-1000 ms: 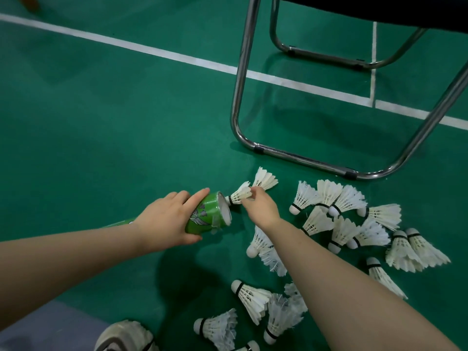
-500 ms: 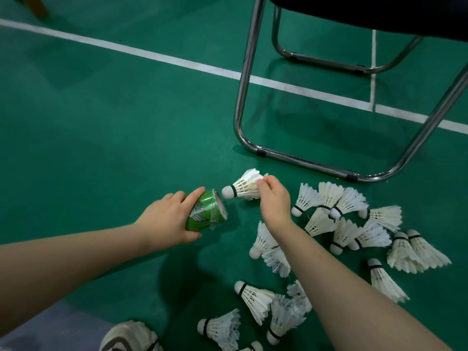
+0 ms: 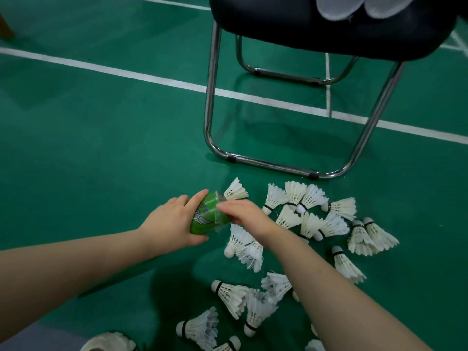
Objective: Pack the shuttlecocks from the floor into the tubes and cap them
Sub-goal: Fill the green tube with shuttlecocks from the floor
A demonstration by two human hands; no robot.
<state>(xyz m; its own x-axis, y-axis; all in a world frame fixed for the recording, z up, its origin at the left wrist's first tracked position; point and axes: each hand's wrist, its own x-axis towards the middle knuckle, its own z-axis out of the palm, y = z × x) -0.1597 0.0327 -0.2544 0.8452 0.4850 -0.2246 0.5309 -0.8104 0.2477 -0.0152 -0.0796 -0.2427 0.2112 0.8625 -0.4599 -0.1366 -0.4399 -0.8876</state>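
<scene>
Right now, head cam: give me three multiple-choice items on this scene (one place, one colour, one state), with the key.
1. Where is the tube?
A) standing on a table
B) gripped in the left hand
C) tucked under an arm

2. What colour is the tube?
A) red
B) green
C) blue

3. What state is the tube's mouth in?
A) capped
B) open and empty
C) uncapped, with a shuttlecock sticking out

Key:
1 B, the left hand wraps round its end.
2 B, the printed wrap is plainly green.
3 C, white feathers flare out of the mouth and no cap is on it.
</scene>
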